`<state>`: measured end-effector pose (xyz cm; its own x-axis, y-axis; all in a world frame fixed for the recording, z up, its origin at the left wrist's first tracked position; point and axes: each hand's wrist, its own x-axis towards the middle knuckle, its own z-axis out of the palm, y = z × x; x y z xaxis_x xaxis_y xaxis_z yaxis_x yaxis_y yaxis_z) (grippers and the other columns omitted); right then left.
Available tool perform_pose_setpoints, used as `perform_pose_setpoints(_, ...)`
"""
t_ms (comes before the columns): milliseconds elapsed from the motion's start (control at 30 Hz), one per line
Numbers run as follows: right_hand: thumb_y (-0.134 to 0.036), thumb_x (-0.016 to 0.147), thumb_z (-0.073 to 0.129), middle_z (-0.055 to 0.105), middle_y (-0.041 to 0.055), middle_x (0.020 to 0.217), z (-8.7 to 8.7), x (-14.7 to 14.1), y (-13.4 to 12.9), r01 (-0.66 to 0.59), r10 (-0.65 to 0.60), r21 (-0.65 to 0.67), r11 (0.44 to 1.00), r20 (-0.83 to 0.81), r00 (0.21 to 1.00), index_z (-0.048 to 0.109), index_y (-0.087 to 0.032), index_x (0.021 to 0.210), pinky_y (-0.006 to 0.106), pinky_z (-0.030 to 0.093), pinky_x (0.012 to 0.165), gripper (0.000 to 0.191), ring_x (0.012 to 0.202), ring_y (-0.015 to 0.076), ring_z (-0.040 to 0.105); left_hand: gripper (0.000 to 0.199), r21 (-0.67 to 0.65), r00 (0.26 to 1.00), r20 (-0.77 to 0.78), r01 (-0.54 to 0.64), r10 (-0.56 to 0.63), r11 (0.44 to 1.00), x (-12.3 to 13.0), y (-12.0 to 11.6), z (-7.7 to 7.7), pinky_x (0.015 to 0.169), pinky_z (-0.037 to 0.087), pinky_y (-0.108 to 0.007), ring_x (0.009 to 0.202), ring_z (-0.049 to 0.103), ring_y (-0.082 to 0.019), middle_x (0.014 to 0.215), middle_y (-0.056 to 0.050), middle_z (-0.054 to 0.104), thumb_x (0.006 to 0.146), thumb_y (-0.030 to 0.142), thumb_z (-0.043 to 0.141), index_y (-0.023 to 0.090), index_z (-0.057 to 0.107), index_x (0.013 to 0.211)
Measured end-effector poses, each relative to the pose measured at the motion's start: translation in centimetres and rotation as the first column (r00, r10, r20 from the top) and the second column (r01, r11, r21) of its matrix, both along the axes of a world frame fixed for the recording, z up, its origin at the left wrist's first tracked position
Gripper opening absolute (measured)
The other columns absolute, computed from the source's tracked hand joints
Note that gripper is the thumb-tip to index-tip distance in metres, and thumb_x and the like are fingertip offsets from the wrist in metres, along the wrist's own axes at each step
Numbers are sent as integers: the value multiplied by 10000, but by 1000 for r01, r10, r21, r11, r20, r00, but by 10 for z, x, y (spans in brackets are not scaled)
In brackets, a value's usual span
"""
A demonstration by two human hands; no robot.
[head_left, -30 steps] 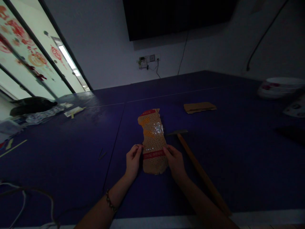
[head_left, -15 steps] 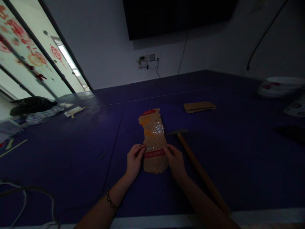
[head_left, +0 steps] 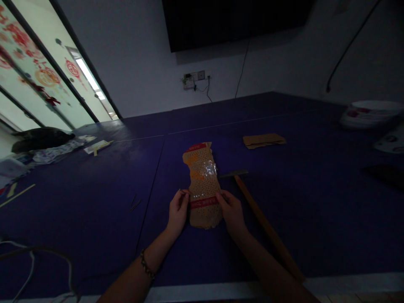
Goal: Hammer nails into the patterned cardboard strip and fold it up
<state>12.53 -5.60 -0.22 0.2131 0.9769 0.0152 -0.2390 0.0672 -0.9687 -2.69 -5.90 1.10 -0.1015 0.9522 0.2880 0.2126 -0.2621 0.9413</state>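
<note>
A wavy-edged brown cardboard piece [head_left: 205, 185] lies on the purple table, with red bands, orange patches, many small holes and shiny clear film. Several small white dots show just above its lower red band. My left hand [head_left: 179, 210] is at the left edge of the cardboard, thumb and fingers pinched; whatever is between the tips is too small to name. On the right edge, my right hand [head_left: 232, 210] grips the cardboard between thumb and fingers. A hammer [head_left: 265, 223] with a wooden handle lies beside my right hand, its head close to the cardboard.
Folded brown cardboard [head_left: 264, 141] lies farther back on the purple table [head_left: 104, 210]. Thin dark sticks [head_left: 135, 205] are at the left. White bowls [head_left: 370, 114] stand at the far right. A white cable [head_left: 31, 269] loops at the lower left. A black bag [head_left: 42, 139] is farther left.
The tips of my left hand have moved slightly left, off the cardboard's surface, uncovering more of the white dots. My right hand has stayed in place.
</note>
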Motion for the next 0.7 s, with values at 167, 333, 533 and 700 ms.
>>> perform_pose_setpoints(167,-353,669,566,610,12,648,-1,1,0,8,-8,8,1000,71,997,613,-176,702,290,415,604,187,652,185,540,152,-33,1000,-20,12,-12,999,-1,2,-4,611,415,-207,644,517,-120,672,-4,550,744,306,503,157,531,737)
perform_pose_setpoints(333,-358,671,562,599,2,626,-1,1,0,12,-12,3,1000,72,997,611,-178,703,281,408,583,189,631,178,529,163,-34,995,-102,-1,-3,999,-2,3,-6,607,418,-203,652,535,-124,677,-10,575,732,301,509,148,562,720)
perform_pose_setpoints(533,-349,672,566,608,5,650,-5,1,1,15,-16,12,1000,55,998,610,-179,704,282,409,588,178,633,176,530,146,14,983,-183,-17,19,1000,-1,1,-2,595,418,-197,637,544,-123,669,-5,592,736,275,503,155,580,704)
perform_pose_setpoints(700,-356,672,568,596,-2,629,-4,0,2,10,-10,-6,1000,37,999,610,-178,716,282,409,583,188,625,172,527,147,23,980,-200,-10,15,1000,-1,1,-2,619,419,-208,657,550,-129,689,-11,594,752,265,485,152,572,718)
